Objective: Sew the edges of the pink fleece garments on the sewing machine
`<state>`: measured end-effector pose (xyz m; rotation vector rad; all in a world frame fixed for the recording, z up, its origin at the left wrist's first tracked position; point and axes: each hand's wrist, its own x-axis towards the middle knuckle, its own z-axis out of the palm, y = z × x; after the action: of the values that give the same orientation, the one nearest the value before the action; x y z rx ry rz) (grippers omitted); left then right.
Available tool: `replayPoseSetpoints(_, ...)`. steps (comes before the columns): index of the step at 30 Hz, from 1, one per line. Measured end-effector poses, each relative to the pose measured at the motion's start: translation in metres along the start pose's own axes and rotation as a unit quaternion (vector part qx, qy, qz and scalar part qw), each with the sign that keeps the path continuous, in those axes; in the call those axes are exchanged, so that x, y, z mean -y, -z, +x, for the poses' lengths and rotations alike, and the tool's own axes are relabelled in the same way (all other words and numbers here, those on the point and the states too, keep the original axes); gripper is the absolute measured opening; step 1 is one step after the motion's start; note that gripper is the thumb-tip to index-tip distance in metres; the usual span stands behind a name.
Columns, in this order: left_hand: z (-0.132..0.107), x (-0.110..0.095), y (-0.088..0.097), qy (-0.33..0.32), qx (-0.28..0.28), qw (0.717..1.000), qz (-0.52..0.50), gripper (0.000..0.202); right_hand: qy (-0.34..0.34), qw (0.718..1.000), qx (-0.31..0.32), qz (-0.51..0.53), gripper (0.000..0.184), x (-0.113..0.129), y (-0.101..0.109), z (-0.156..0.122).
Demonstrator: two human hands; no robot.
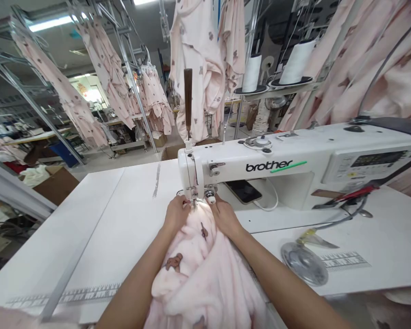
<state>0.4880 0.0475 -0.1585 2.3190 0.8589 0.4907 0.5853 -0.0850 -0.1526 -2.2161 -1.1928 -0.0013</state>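
Observation:
Pink fleece fabric (205, 269) with brown bear prints runs from the lower edge of the view up to the lit needle area (194, 204) of a white sewing machine (233, 167). At the left of the needle, my left hand (177, 214) is closed, its fingers pinching the edge of the fleece. My right hand (225, 215) grips the fabric just right of the presser foot. Its fingertips are partly hidden behind the machine head. The fleece hangs in loose folds between my forearms.
A phone (243, 191) with a white cable lies under the machine arm. Right on the table (123, 219) are a clear round dish (304, 263), yellow-handled snips (317, 238) and a ruler strip (345, 260). Thread cones (252, 73) and hanging pink garments (198, 59) stand behind.

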Motion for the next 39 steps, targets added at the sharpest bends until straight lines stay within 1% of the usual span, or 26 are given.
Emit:
replayPoseSetpoints(11, -0.003, 0.001, 0.003, -0.012, 0.024, 0.999, -0.029, 0.011, -0.029, 1.0, -0.002, 0.01, 0.032, 0.001, -0.005, 0.002)
replayPoseSetpoints(17, -0.004, 0.002, 0.003, -0.002, 0.038, 0.998, -0.057, 0.011, -0.02, 0.999, 0.01, 0.04, 0.033, -0.002, -0.003, 0.001)
replayPoseSetpoints(19, -0.003, 0.004, 0.001, 0.003, 0.038, 0.997, -0.063, 0.011, -0.011, 0.998, 0.021, 0.053, 0.03, -0.005, -0.003, 0.001)
replayPoseSetpoints(21, -0.002, 0.006, 0.0, 0.004, 0.037, 0.997, -0.067, 0.011, -0.009, 0.998, 0.029, 0.062, 0.023, -0.007, -0.004, 0.001)
replayPoseSetpoints(24, -0.001, 0.008, -0.002, 0.005, 0.033, 0.997, -0.068, 0.013, -0.014, 0.998, 0.029, 0.062, 0.015, -0.006, -0.006, 0.001)
replayPoseSetpoints(28, -0.005, 0.002, 0.0, 0.011, 0.041, 0.997, -0.066, 0.01, 0.002, 0.997, 0.029, 0.07, 0.016, -0.003, -0.007, 0.003)
replayPoseSetpoints(31, -0.009, -0.009, 0.008, 0.03, 0.053, 0.996, -0.067, 0.01, 0.02, 0.996, 0.039, 0.083, 0.018, -0.004, -0.004, 0.007)
replayPoseSetpoints(34, -0.023, -0.017, 0.023, 0.063, 0.076, 0.991, -0.091, 0.004, 0.055, 0.99, 0.078, 0.099, 0.015, -0.003, 0.002, 0.004)
replayPoseSetpoints(35, -0.032, -0.019, 0.029, 0.076, 0.095, 0.987, -0.109, 0.007, 0.069, 0.986, 0.098, 0.119, 0.015, 0.001, 0.005, 0.0)
replayPoseSetpoints(37, -0.061, -0.018, 0.045, 0.096, 0.146, 0.972, -0.155, 0.016, 0.083, 0.967, 0.134, 0.201, 0.018, 0.016, 0.014, -0.016)
replayPoseSetpoints(38, -0.081, -0.016, 0.055, 0.109, 0.172, 0.96, -0.191, 0.019, 0.078, 0.95, 0.151, 0.261, 0.021, 0.029, 0.018, -0.027)
replayPoseSetpoints(39, -0.103, -0.014, 0.067, 0.128, 0.185, 0.944, -0.241, 0.02, 0.068, 0.929, 0.174, 0.321, 0.024, 0.044, 0.022, -0.039)
